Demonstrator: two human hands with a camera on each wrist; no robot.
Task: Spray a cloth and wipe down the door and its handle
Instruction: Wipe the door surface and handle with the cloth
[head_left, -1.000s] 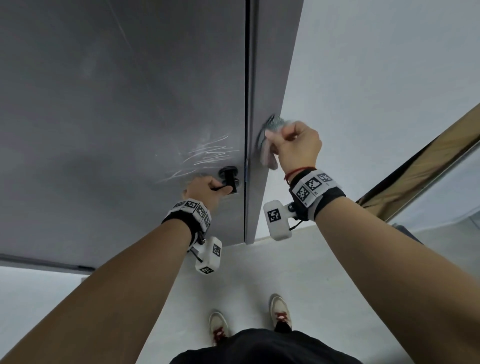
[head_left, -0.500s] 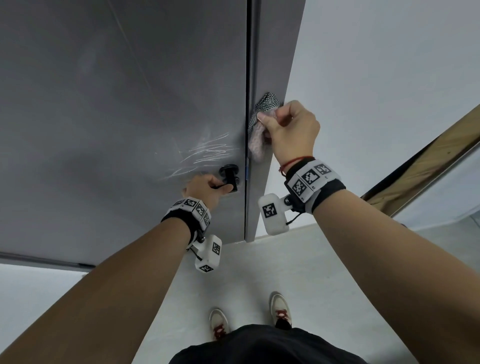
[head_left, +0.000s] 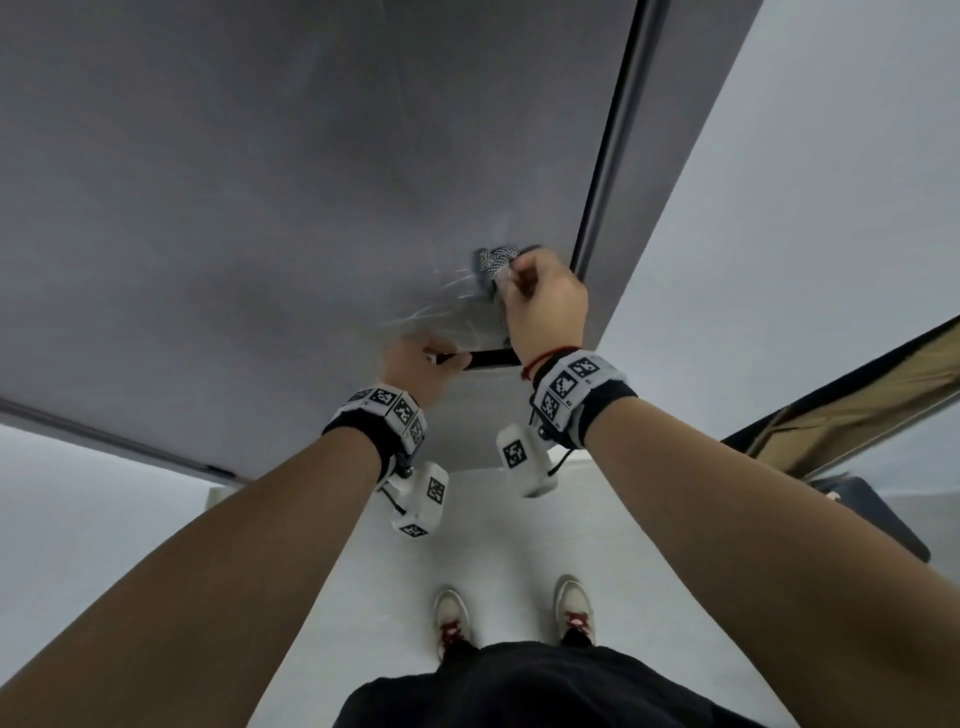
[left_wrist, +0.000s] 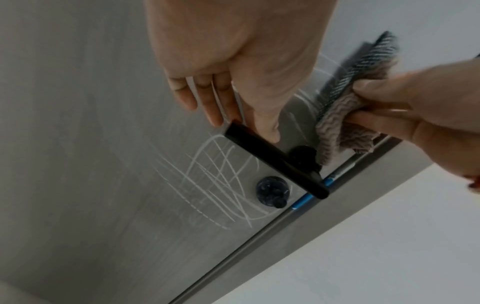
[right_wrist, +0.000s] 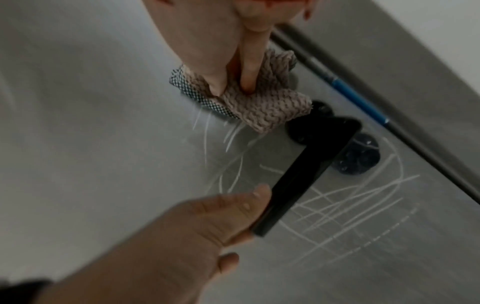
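Observation:
The grey door (head_left: 260, 208) carries a black lever handle (head_left: 491, 358) and white scratch marks (left_wrist: 215, 174). My left hand (head_left: 421, 366) holds the free end of the lever (left_wrist: 275, 160), thumb in front and fingers behind it. My right hand (head_left: 545, 306) grips a bunched beige cloth (head_left: 496, 260) with a dark checked edge. It presses the cloth (right_wrist: 259, 107) against the door face just above the handle's round base. The cloth (left_wrist: 345, 127) touches the door close to its edge.
A dark round lock knob (left_wrist: 272, 190) sits below the lever. A blue strip (right_wrist: 358, 102) runs along the door edge. White wall lies to the right, with a brown slanted panel (head_left: 857, 410) and a dark object (head_left: 872, 514) on the floor. My shoes (head_left: 452, 613) stand below.
My right hand has carried the cloth from the door's narrow edge onto the door face above the handle. The left hand stays on the lever. The view has tilted.

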